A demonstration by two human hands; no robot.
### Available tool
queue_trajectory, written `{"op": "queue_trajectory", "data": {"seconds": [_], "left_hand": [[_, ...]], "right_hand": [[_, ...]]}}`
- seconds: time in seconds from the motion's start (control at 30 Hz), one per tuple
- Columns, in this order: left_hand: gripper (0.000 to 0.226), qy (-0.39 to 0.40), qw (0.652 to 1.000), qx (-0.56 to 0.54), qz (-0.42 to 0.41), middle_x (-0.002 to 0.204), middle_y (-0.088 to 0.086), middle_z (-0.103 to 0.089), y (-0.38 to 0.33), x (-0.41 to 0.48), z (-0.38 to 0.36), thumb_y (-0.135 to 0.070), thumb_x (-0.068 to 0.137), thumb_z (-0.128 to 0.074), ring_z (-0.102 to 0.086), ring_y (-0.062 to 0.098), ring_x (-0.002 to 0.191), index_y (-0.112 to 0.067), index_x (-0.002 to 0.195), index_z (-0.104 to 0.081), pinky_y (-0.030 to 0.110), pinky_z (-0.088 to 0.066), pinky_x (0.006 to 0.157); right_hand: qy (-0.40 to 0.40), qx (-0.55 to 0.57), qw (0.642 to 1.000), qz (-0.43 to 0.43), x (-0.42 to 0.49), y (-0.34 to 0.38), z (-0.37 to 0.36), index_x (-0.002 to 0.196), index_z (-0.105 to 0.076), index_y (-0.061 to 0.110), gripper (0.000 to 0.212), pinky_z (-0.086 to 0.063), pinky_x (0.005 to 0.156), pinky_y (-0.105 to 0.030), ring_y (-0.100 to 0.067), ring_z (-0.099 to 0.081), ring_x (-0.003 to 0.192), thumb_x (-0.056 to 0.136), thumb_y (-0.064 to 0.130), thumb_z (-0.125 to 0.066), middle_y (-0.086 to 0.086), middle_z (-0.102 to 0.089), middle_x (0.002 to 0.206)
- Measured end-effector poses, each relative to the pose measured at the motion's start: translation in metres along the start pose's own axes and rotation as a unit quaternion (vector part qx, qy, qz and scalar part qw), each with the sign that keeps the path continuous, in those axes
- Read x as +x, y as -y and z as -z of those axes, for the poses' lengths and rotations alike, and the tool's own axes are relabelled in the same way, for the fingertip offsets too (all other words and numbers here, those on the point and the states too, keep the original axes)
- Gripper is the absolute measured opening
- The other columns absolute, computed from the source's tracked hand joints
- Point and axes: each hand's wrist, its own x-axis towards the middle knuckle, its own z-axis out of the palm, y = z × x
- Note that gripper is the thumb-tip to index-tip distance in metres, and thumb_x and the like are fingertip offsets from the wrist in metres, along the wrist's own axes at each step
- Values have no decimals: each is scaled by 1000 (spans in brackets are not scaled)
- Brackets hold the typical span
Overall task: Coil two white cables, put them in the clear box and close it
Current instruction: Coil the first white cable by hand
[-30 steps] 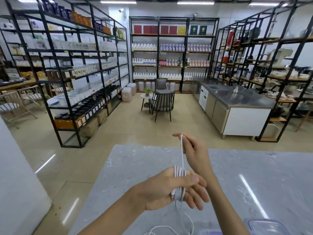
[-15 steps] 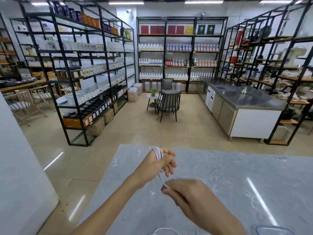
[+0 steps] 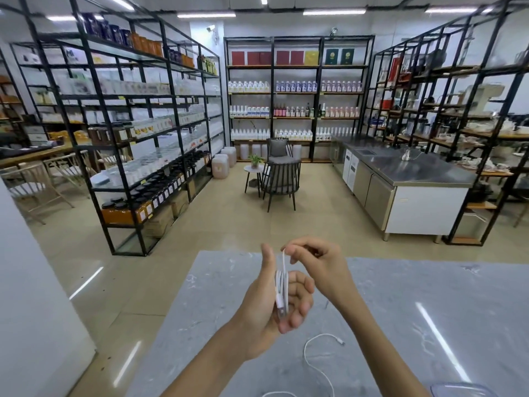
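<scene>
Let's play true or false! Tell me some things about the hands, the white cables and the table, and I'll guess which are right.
1. The left hand holds the coiled white cable. True.
2. The right hand lies flat on the table. False: it is raised, and its fingers pinch the cable's strand just above the coil.
3. A second white cable lies loose on the grey table. True.
4. Both cables are already inside the clear box. False: one is in the hands and the other is on the table. Only a corner of the box shows at the lower right.
</scene>
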Motion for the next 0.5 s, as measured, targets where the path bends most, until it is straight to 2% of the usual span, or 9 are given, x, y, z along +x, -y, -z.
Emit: {"op": "queue_trajectory", "data": {"seconds": [0.07,0.1,0.17,0.23,0.33,0.37,0.43,0.47,0.5], "left_hand": [[82,18,1000,4,-7,59,7,-63,-1,-1,6,-76,87,-19,-56,12,41,-11,78,-68,16,-36,34],[75,26,999,9,-18,64,9,-66,-3,-1,10,-69,92,-24,-60,14,46,-8,85,-68,17,-41,38],[54,39,998,8,-38,78,15,-70,-7,-1,21,-49,97,-44,-66,18,59,0,98,-67,23,-49,47],[37,47,998,-17,-42,94,18,-71,-11,-2,35,-30,94,-55,-70,23,76,2,108,-67,30,-56,58],[33,21,997,-26,-63,108,23,-70,-8,3,58,-12,93,-57,-71,30,93,7,119,-61,30,-57,83],[33,2,998,12,-64,108,24,-70,-4,6,61,-9,94,-57,-70,30,92,8,122,-58,30,-56,83],[34,-42,991,112,-59,96,21,-72,10,9,61,-7,92,-58,-69,29,76,10,122,-56,30,-57,67],[35,-61,984,157,-56,86,19,-72,18,9,59,-9,89,-57,-65,28,64,10,119,-58,29,-53,56],[35,-73,978,188,-52,77,17,-70,25,8,56,-14,85,-55,-59,29,56,8,112,-62,30,-47,48]], "right_hand": [[28,19,998,-61,-8,-10,-7,69,-76,24,26,-50,62,-25,-9,-65,63,87,7,-66,2,-72,67],[58,43,994,-85,-15,-14,-13,69,-76,22,32,-51,58,-22,-8,-66,58,90,4,-61,1,-72,64],[107,51,988,-100,-35,-22,-26,65,-71,17,41,-45,47,-19,-2,-58,46,94,-2,-49,4,-63,52],[127,-10,986,-110,-64,-30,-40,65,-67,21,39,-37,47,-18,1,-45,42,96,13,-47,6,-56,49],[172,-18,972,-158,-111,-32,-52,95,-69,31,23,-37,47,-13,-3,-45,42,100,31,-47,7,-58,49],[196,-49,968,-148,-123,-30,-52,105,-65,35,19,-40,52,-11,-2,-51,47,100,34,-46,8,-60,52],[243,-163,952,-91,-134,-17,-44,114,-56,40,21,-47,65,-11,-3,-63,65,97,41,-44,8,-67,62],[254,-220,941,-47,-133,-7,-36,116,-56,38,24,-50,69,-17,-5,-66,72,97,43,-42,6,-69,69],[243,-279,929,9,-130,3,-26,113,-59,34,25,-52,68,-23,-8,-66,72,97,44,-42,5,-70,73]]}}
